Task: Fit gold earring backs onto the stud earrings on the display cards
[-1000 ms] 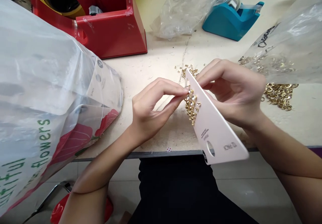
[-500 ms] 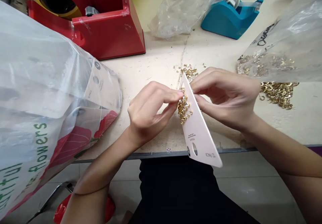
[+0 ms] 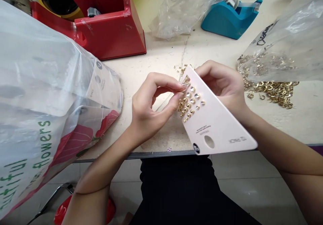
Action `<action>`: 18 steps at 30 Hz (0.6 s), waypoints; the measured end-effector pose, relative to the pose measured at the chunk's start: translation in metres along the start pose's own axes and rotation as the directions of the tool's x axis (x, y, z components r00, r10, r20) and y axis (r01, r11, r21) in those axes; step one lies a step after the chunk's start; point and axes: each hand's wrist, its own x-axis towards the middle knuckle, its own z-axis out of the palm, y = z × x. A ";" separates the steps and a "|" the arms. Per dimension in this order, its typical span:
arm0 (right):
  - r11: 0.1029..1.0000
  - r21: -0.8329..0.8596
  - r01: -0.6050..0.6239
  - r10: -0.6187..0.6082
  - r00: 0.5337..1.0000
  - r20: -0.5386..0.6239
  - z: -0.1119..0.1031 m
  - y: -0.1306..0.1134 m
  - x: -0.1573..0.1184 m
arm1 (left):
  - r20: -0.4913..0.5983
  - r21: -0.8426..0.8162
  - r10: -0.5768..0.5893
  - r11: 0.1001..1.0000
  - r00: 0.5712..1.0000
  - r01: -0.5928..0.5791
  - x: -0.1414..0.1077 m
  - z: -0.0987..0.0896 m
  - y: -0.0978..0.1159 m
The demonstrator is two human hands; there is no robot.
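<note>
Blk garment (image 3: pixel 181 191), wavy edge; bare f'arms (image 3: pixel 107 161).

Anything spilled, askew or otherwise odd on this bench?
Nothing looks damaged. The loosest spot is right of the right hand: gold hoops lie heaped on the bare tabletop at the clear bag, a couple apart from the heap. Whether spilled or tipped out deliberately, I cannot tell.

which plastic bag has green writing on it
The big bag at far left; the right bag has black writing, and the crumpled bag shows none.
</note>
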 end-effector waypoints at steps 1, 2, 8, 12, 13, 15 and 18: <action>1.000 0.005 -0.012 0.012 1.000 0.000 0.000 -0.001 0.001 | -0.001 -0.001 -0.008 1.000 1.000 0.008 0.000 0.000 0.000; 1.000 0.008 -0.022 0.022 1.000 0.002 0.001 -0.002 0.001 | -0.009 0.012 -0.005 1.000 1.000 0.005 0.000 0.000 0.000; 0.995 0.066 -0.072 0.069 0.996 0.055 0.000 -0.002 0.001 | -0.023 0.200 0.136 0.971 0.990 -0.129 0.000 -0.003 -0.005; 0.993 0.113 -0.033 0.028 0.998 0.048 0.000 0.001 0.000 | -0.076 0.191 0.201 0.964 0.977 -0.184 -0.001 -0.002 -0.005; 0.991 0.125 -0.036 0.032 0.999 0.040 0.000 0.002 -0.001 | -0.090 0.171 0.217 0.965 0.972 -0.199 -0.001 -0.001 -0.005; 0.987 0.149 -0.058 0.056 0.998 0.021 0.001 0.002 -0.002 | -0.104 0.132 0.232 0.967 0.967 -0.218 -0.001 0.000 -0.005; 0.978 0.183 -0.102 0.102 0.995 0.005 0.003 0.001 -0.002 | -0.107 0.109 0.227 0.970 0.968 -0.216 -0.001 0.001 -0.003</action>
